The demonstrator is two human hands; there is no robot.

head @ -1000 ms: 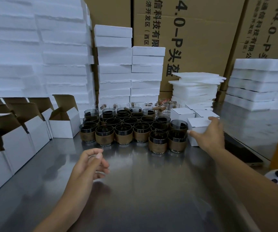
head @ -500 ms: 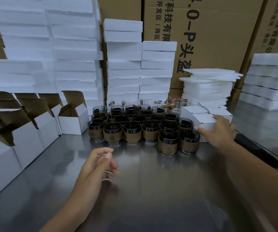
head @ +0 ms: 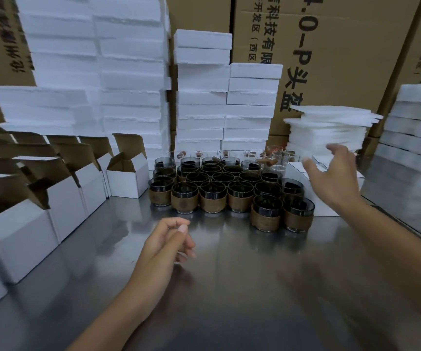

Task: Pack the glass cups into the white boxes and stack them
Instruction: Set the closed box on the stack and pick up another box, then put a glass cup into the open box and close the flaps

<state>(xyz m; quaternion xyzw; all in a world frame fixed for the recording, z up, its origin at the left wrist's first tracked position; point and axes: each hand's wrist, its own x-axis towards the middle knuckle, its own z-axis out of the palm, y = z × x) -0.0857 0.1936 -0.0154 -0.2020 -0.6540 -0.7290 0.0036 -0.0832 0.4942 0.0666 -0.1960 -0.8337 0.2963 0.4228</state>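
Right hand (head: 336, 178): grip released, fingers spread, raised above the closed white boxes (head: 331, 211) beside the cups, before a stack of thin white foam sheets (head: 331, 127); holds nothing. Left hand (head: 166, 244): grip loosely curled, empty, over the steel table (head: 229, 287). Smoked glass cups with brown sleeves (head: 229, 188): clustered between and beyond both hands, apart from each. Open white cardboard boxes (head: 125, 178): lined along the left.

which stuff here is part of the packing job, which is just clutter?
Job: glass cups, open white boxes, closed white boxes, right hand, left hand.
Lying about: foam slabs, foam sheets, brown cartons.
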